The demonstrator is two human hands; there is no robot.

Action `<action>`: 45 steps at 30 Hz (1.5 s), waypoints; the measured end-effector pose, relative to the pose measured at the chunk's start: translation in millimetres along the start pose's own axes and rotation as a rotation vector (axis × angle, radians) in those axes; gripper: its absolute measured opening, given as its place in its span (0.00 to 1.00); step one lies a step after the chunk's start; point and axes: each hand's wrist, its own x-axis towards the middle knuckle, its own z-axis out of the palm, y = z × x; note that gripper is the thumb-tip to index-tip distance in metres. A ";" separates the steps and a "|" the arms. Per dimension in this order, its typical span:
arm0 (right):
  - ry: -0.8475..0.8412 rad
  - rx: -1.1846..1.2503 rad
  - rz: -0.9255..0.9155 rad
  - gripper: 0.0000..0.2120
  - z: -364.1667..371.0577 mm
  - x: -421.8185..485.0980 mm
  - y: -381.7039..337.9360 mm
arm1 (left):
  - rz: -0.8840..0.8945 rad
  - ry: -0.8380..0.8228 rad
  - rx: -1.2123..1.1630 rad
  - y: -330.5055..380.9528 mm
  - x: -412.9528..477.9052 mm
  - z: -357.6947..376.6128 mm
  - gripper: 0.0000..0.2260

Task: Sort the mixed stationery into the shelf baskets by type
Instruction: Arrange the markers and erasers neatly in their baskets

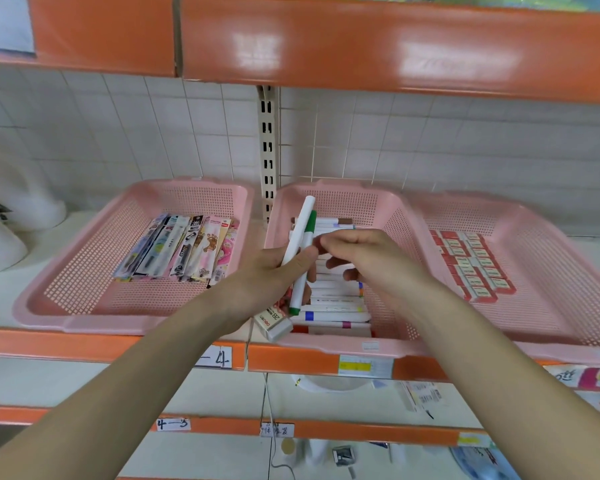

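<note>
Squarely over the middle basket [392,216] in the head view, a person's left hand [271,271] grips two markers [303,244] upright, one plain white and one green-capped. Below them, the stacked markers [333,306] lie crosswise. The right hand [371,258] meets the green-capped barrel with curled fingers, though whether it pinches the pen cannot be told. A 2B eraser box [274,322] shows at the basket's front-left rim beneath the left hand, either held or resting. Packaged refills [177,247] fill the left basket [84,271], and erasers [471,265] fill the right basket [551,271]. To do this step well, the person should probably take one marker at a time, lay it flat along the stack, then move the eraser box to the right basket.
</note>
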 end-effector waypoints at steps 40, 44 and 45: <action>0.317 -0.869 -0.829 0.24 -7.5 12.2 17.1 | -0.021 -0.019 0.251 -0.1 1.8 -30.7 0.10; 0.259 -1.073 -1.101 0.25 -7.6 11.3 -2.4 | -0.020 -0.097 0.343 8.3 4.3 -22.9 0.09; 0.254 -1.073 -1.103 0.22 -6.6 11.4 -2.2 | -0.012 -0.107 0.359 9.9 4.6 -21.1 0.09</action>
